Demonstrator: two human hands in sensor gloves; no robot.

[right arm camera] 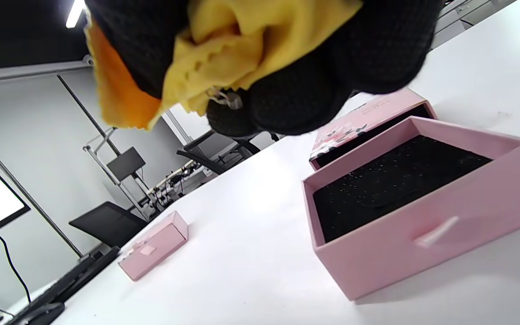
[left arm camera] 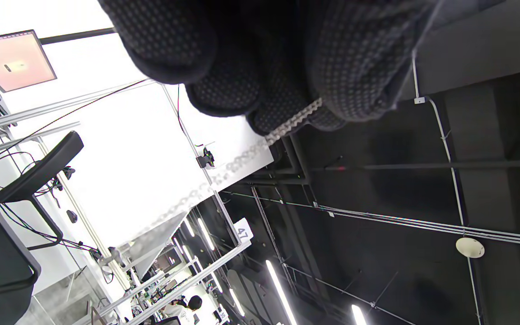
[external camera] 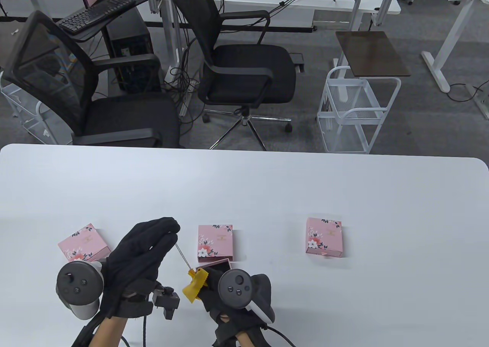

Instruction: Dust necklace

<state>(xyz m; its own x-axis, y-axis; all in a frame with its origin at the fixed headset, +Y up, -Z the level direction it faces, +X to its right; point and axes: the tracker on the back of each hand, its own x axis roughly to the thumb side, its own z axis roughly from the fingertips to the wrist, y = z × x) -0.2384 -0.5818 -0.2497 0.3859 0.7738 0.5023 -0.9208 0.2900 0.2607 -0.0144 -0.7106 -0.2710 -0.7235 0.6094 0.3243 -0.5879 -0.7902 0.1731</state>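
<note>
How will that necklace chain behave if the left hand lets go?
Probably floppy: the necklace chain looks straight only because the left hand and right hand stretch it. Its links look fine, so likely light and easily tangled. The yellow cloth around its lower end may stop slipping.

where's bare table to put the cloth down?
Free: the stretch between the middle box and the right box, the whole far half of the table, and right of the right box. Crowded: near edge, where both hands, cloth, open drawer and left box cluster.
</note>
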